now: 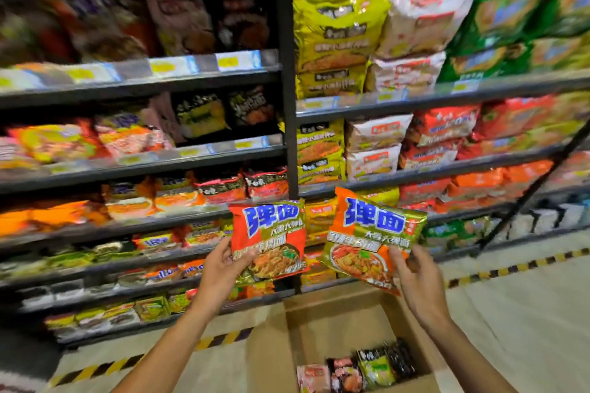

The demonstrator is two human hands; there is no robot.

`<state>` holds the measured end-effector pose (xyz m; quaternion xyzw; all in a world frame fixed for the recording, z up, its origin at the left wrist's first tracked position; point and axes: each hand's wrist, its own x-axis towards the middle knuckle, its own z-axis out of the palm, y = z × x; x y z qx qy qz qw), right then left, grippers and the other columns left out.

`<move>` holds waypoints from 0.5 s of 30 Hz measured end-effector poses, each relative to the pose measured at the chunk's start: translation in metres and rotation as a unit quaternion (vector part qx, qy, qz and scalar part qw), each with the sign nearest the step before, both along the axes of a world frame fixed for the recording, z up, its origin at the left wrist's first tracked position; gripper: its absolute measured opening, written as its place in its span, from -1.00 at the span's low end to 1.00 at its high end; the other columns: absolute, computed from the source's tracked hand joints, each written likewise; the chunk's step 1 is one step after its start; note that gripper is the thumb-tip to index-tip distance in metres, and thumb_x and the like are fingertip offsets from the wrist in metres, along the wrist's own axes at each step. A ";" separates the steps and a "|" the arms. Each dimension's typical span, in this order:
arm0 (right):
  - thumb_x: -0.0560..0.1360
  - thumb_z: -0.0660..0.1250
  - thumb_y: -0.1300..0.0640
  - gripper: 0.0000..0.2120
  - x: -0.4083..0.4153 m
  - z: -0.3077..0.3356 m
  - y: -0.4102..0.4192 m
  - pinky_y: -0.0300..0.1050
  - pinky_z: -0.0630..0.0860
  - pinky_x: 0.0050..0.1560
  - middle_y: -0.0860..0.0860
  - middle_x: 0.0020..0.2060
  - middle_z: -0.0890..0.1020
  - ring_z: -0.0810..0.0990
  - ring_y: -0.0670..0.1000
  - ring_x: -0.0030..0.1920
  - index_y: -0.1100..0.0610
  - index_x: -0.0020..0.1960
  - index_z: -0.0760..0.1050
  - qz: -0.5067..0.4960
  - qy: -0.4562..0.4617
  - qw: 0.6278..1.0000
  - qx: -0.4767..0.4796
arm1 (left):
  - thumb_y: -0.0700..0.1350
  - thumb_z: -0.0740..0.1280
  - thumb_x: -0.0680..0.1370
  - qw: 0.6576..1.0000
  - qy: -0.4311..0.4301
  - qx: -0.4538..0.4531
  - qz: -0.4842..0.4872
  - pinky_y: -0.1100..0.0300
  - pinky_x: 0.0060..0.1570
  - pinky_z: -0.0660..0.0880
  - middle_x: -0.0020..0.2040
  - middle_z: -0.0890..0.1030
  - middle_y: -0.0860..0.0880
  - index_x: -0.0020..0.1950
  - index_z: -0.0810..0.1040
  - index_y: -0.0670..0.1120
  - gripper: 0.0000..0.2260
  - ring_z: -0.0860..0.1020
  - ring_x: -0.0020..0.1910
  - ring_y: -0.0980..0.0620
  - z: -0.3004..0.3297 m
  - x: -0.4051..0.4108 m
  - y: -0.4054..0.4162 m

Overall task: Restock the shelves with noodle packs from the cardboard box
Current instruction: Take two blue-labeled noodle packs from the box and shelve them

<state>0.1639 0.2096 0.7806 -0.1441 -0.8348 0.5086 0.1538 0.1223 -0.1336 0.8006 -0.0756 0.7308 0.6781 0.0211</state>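
Observation:
My left hand (220, 268) grips the lower left corner of an orange and green noodle pack (271, 233) with blue characters. My right hand (418, 277) grips the lower right edge of a second, matching noodle pack (373, 233), tilted a little clockwise. Both packs are held up in front of the lower shelves (153, 220), above an open cardboard box (338, 322) on the floor. Several more noodle packs (367, 367) lie in the bottom of the box.
Black metal shelving full of noodle packs runs across the whole view, split by a vertical post (289, 105). Yellow and black hazard tape (517, 268) marks the pale floor along the shelf base. Open floor lies to the right of the box.

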 end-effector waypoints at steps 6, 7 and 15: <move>0.53 0.28 -0.29 -0.56 -0.014 0.039 -0.058 -0.01 0.57 -0.15 0.07 -0.25 0.61 0.59 0.08 -0.23 0.12 -0.09 0.46 0.078 0.042 0.996 -0.004 | -0.13 0.46 0.52 0.996 0.042 -0.009 0.082 0.35 -0.11 0.59 0.08 0.68 0.07 0.25 0.54 0.03 -0.68 0.64 -0.01 0.31 0.037 0.041 -0.062; 0.55 0.31 -0.19 -0.64 -0.014 0.048 -0.071 -0.15 0.52 -0.23 0.06 -0.28 0.60 0.57 0.01 -0.27 0.11 -0.13 0.46 0.086 0.047 0.995 -0.009 | -0.10 0.47 0.51 0.994 0.047 -0.006 0.095 0.31 -0.09 0.60 0.08 0.69 0.06 0.26 0.54 0.03 -0.66 0.65 0.02 0.24 0.041 0.047 -0.074; 0.56 0.33 -0.06 -0.87 -0.027 0.099 -0.197 -0.15 0.53 -0.23 -0.09 -0.18 0.66 0.66 -0.07 -0.15 -0.02 -0.08 0.53 0.161 0.092 0.982 -0.018 | -0.04 0.48 0.49 0.987 0.089 -0.011 0.130 0.27 -0.08 0.60 0.09 0.70 0.09 0.24 0.55 0.07 -0.67 0.66 0.07 0.16 0.077 0.071 -0.197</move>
